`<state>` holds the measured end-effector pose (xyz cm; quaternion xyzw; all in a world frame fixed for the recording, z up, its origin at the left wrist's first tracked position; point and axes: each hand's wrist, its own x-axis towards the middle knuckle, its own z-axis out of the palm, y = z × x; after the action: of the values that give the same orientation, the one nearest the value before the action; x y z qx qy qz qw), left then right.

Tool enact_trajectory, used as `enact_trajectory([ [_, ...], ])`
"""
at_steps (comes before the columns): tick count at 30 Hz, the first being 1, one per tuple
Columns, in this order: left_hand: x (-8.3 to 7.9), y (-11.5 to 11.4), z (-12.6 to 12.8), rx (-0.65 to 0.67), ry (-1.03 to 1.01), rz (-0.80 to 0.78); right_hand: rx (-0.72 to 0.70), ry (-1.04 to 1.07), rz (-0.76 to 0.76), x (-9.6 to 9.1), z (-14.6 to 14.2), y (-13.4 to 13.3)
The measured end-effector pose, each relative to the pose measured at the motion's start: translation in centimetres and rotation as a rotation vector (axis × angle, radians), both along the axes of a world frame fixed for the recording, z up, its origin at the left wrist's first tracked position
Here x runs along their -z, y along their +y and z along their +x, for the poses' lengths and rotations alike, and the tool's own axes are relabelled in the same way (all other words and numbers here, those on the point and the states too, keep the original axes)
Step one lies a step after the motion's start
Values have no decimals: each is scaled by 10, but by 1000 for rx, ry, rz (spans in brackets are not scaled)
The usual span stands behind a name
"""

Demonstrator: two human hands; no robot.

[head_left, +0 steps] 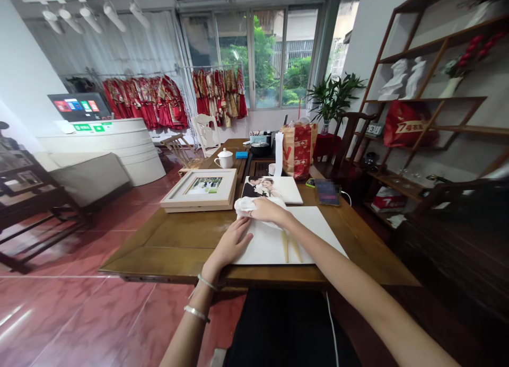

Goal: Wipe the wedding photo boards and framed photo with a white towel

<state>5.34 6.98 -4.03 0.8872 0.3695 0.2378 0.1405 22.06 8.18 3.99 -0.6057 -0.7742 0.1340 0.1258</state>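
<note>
A large white board or album [314, 232] lies flat on the wooden table [178, 245] in front of me. My left hand [233, 243] rests flat on its left edge, fingers stretched out. My right hand [267, 209] presses a crumpled white cloth [245, 204] against the board's far left corner, fingers closed over it. Two pale strips [290, 246] lie on the board near my right forearm.
Beyond the board lie a wedding photo album [274, 189] and a framed photo [202, 189]. A phone [328, 193], a red paper bag [299, 149], a white teapot [225, 158] and tea things stand further back. Shelves [421, 128] rise on the right; red tiled floor lies left.
</note>
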Motion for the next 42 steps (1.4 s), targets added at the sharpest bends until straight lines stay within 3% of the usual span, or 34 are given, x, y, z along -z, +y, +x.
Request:
enact_trajectory([
  [4, -1, -1, 1, 0, 11, 10, -24, -26, 46, 2, -16, 9],
  [8, -1, -1, 1, 1, -1, 13, 15, -72, 124, 8, -3, -14],
  [13, 2, 0, -1, -8, 1, -10, 74, -97, 200, 25, 57, -53],
  [17, 4, 1, -2, -1, -13, -6, 171, -92, 226, 43, 113, -65],
  [20, 3, 0, -1, -8, -11, -10, 196, -74, 219, 51, 134, -73],
  [23, 1, -1, 1, -15, 3, -21, 111, -69, 194, 53, 128, -94],
  [28, 2, 0, 1, -16, -6, -31, 0, -87, 186, 53, 90, -159],
  [32, 5, 2, 1, -8, -12, -26, -74, -60, 153, 51, 82, -194],
  [36, 5, 3, 0, -8, -2, -38, -101, 13, 130, 48, 100, -179],
  [42, 2, 3, 0, 4, 7, -52, 14, 51, 142, 46, 136, -101],
])
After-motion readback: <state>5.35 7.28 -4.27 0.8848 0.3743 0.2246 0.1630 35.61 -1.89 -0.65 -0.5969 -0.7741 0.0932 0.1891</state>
